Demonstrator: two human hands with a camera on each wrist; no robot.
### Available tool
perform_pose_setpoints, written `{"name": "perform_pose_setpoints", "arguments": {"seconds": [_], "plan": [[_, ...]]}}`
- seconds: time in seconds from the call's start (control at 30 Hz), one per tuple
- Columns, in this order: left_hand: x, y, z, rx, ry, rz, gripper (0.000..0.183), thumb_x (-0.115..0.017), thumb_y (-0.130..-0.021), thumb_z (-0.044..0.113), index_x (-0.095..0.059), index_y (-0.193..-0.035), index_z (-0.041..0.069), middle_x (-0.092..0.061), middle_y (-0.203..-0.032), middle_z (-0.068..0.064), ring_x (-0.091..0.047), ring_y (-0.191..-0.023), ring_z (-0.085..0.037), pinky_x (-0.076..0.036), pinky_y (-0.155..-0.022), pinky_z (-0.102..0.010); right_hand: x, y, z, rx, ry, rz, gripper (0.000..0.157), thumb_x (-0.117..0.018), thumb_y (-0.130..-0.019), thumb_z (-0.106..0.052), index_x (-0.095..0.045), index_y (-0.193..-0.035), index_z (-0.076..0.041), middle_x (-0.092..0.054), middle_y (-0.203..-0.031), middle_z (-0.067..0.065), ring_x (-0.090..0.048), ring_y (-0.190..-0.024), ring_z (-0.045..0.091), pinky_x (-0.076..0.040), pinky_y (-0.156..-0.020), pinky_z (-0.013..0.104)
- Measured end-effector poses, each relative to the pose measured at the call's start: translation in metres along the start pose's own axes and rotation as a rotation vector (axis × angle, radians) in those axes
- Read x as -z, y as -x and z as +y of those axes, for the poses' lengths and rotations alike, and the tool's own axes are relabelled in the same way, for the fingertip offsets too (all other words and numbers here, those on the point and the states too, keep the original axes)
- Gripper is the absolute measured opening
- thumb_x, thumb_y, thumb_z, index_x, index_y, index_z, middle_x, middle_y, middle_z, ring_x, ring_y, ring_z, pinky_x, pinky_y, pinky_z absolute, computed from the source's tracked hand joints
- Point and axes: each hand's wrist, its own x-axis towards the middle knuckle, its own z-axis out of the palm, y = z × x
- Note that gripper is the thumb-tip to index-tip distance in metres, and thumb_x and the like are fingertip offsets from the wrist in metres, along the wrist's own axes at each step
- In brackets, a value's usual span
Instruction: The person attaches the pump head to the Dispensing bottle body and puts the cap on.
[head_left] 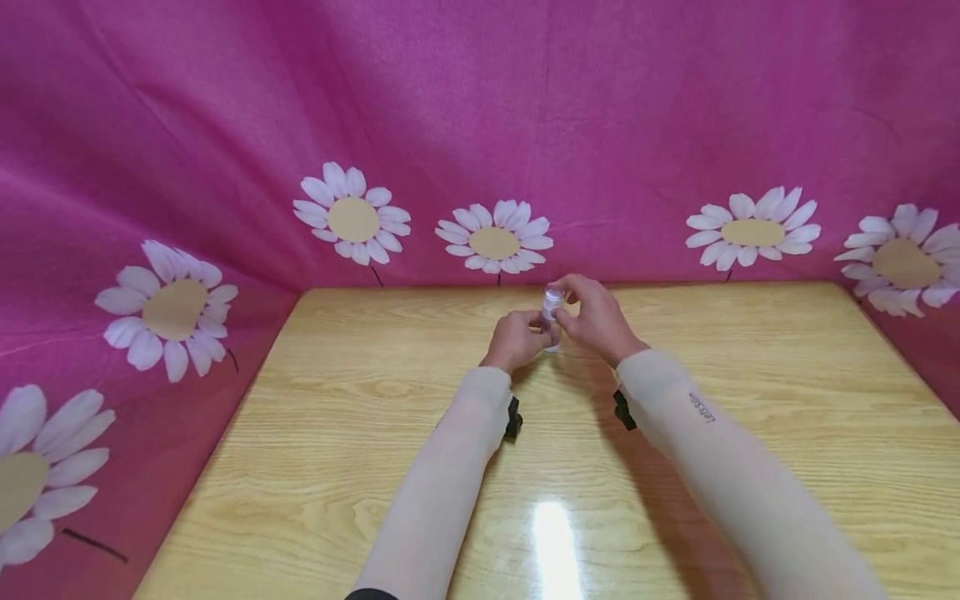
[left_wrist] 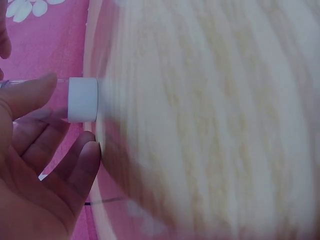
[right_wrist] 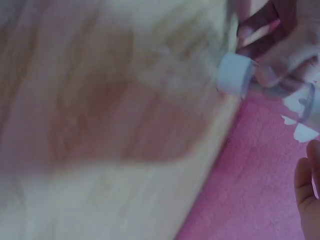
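Note:
A slim clear cylindrical bottle (head_left: 552,305) stands roughly upright near the table's far edge, held between both hands. Its lower end is a white cap (left_wrist: 83,99), facing the tabletop; this white cap (right_wrist: 234,74) also shows in the right wrist view. My left hand (head_left: 516,340) pinches the clear lower part between thumb and fingers, just above the cap. Higher up, the thumb and forefinger of my right hand (head_left: 597,318) grip the bottle's top end. Whether the cap touches the wood I cannot tell. In the right wrist view most of the right hand (right_wrist: 309,185) is cut off.
A pale wood-grain table (head_left: 360,433) spreads beneath the arms, with a bright glare near its front. Pink cloth (head_left: 622,125) with large white daisies hangs behind and along the sides. Both wrists carry small black camera mounts, such as this mount (head_left: 624,410).

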Motion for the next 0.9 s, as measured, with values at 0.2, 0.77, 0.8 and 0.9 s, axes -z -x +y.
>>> {"name": "perform_pose_setpoints", "arguments": {"seconds": [0.2,0.77,0.8,0.9], "plan": [[-0.004,0.004,0.003,0.002,-0.009,0.013,0.023,-0.074,-0.086,0.024,-0.076,-0.105,0.011,-0.076,-0.099,-0.003,-0.062,-0.091,-0.016,-0.049,-0.084,-0.028,-0.004,0.010,0.000,-0.008,-0.037,0.044,0.029,-0.068,-0.087,-0.002,-0.063,-0.115,-0.002,-0.067,-0.113,0.017,-0.061,-0.100,0.037,-0.050,-0.085,0.046],[-0.005,0.012,0.011,0.022,-0.040,-0.007,0.018,-0.068,-0.092,0.023,-0.069,-0.102,0.008,-0.068,-0.092,-0.003,-0.053,-0.082,-0.016,-0.042,-0.075,-0.025,0.002,0.009,-0.006,-0.072,-0.019,-0.066,0.037,-0.063,-0.091,-0.005,-0.052,-0.126,-0.005,-0.064,-0.122,0.017,-0.062,-0.109,0.038,-0.050,-0.090,0.049],[-0.005,0.012,0.011,0.021,-0.040,-0.016,0.019,-0.067,-0.092,0.023,-0.067,-0.104,0.008,-0.067,-0.092,-0.003,-0.053,-0.082,-0.017,-0.043,-0.076,-0.026,0.002,0.009,-0.005,-0.066,-0.022,-0.070,0.037,-0.063,-0.091,-0.005,-0.052,-0.126,-0.005,-0.064,-0.122,0.017,-0.062,-0.109,0.038,-0.050,-0.091,0.049],[-0.006,0.011,0.010,0.022,-0.065,-0.043,0.023,-0.063,-0.095,0.026,-0.063,-0.109,0.008,-0.066,-0.097,-0.005,-0.055,-0.086,-0.018,-0.046,-0.080,-0.029,0.005,0.009,-0.003,-0.051,-0.023,-0.075,0.044,-0.064,-0.090,-0.004,-0.050,-0.131,-0.004,-0.062,-0.127,0.019,-0.061,-0.114,0.039,-0.049,-0.096,0.051]]}}
